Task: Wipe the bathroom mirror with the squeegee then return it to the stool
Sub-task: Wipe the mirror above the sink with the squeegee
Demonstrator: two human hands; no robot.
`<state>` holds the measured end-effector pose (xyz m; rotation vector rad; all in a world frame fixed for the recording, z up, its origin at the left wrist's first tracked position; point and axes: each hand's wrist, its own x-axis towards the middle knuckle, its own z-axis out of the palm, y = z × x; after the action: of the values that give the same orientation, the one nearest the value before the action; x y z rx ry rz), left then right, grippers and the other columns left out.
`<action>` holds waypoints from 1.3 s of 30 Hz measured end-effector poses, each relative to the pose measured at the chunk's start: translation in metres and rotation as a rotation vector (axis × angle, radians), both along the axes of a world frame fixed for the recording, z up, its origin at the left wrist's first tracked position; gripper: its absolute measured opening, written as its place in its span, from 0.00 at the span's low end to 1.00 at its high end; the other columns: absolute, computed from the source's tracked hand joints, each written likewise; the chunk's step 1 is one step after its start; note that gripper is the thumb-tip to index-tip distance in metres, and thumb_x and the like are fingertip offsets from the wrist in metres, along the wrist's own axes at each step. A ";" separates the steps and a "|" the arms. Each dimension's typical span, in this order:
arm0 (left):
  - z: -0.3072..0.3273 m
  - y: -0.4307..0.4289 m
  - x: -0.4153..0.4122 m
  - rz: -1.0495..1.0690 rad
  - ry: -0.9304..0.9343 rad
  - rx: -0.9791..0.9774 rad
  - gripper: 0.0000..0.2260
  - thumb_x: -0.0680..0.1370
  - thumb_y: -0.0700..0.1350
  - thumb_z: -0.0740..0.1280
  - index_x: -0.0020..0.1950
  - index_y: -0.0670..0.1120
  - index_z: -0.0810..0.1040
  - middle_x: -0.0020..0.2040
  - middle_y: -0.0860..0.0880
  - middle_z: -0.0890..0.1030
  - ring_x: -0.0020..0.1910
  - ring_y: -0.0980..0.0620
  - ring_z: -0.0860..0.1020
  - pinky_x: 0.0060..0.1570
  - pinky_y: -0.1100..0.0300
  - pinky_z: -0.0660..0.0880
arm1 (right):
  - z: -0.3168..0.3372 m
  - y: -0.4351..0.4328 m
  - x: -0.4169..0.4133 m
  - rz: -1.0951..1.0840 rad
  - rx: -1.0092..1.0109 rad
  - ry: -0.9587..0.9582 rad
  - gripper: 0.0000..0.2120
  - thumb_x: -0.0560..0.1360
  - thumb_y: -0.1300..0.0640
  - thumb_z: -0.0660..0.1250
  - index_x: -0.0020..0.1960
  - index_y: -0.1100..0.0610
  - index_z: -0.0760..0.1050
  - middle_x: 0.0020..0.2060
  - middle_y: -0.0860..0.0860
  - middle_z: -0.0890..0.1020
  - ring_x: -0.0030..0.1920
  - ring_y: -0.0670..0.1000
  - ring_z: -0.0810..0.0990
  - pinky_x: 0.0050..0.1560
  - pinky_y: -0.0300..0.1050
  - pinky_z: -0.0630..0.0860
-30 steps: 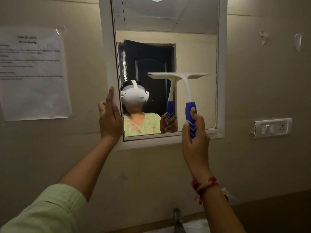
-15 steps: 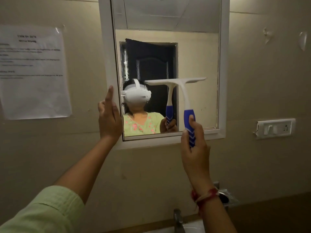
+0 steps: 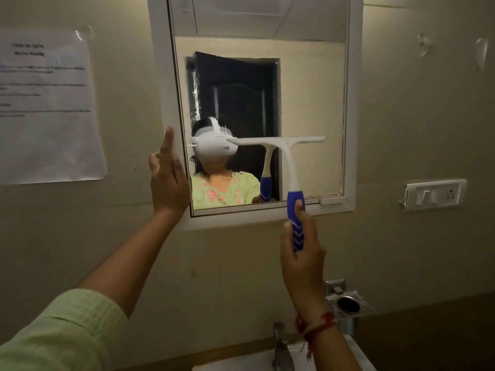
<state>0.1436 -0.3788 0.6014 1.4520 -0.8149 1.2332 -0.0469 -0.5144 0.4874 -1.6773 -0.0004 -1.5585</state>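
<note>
The white-framed mirror [image 3: 351,108] hangs on the beige wall ahead. A squeegee [image 3: 289,162] with a white blade and blue handle lies against the lower half of the glass, its blade level. My right hand [image 3: 301,253] grips the blue handle just below the mirror's bottom edge. My left hand [image 3: 167,178] rests flat against the mirror frame's left side, fingers pointing up, holding nothing. The stool is not in view.
A printed paper sheet [image 3: 45,108] is taped to the wall at the left. A switch and socket plate [image 3: 434,195] sits to the right of the mirror. Below are a tap [image 3: 281,346], a white basin rim [image 3: 241,364] and a metal wall holder [image 3: 347,303].
My right hand has drawn the squeegee downward on the glass; the blade sits lower than a second ago. The left hand has stayed on the frame.
</note>
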 end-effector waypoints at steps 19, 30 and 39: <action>0.000 0.000 0.001 0.012 -0.005 0.003 0.20 0.83 0.39 0.51 0.75 0.48 0.60 0.57 0.57 0.66 0.41 0.69 0.64 0.47 0.80 0.56 | -0.012 -0.002 -0.002 -0.039 0.010 0.010 0.20 0.76 0.47 0.56 0.66 0.49 0.64 0.42 0.47 0.76 0.36 0.43 0.78 0.32 0.30 0.74; 0.001 0.002 0.000 0.017 -0.010 0.002 0.20 0.82 0.38 0.51 0.75 0.46 0.60 0.54 0.63 0.64 0.44 0.72 0.65 0.46 0.80 0.57 | -0.026 0.002 -0.015 -0.001 -0.004 0.042 0.22 0.75 0.46 0.57 0.67 0.52 0.65 0.42 0.48 0.76 0.36 0.43 0.77 0.31 0.30 0.73; 0.000 0.003 -0.001 0.010 0.001 0.002 0.20 0.82 0.38 0.51 0.75 0.46 0.60 0.54 0.62 0.65 0.46 0.75 0.66 0.48 0.85 0.54 | -0.070 0.017 -0.016 -0.024 0.073 0.065 0.19 0.75 0.50 0.59 0.64 0.37 0.64 0.46 0.42 0.76 0.40 0.44 0.77 0.35 0.35 0.77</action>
<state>0.1426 -0.3761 0.6014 1.4603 -0.8095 1.2394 -0.0628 -0.4970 0.4175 -1.6750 0.1098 -1.5030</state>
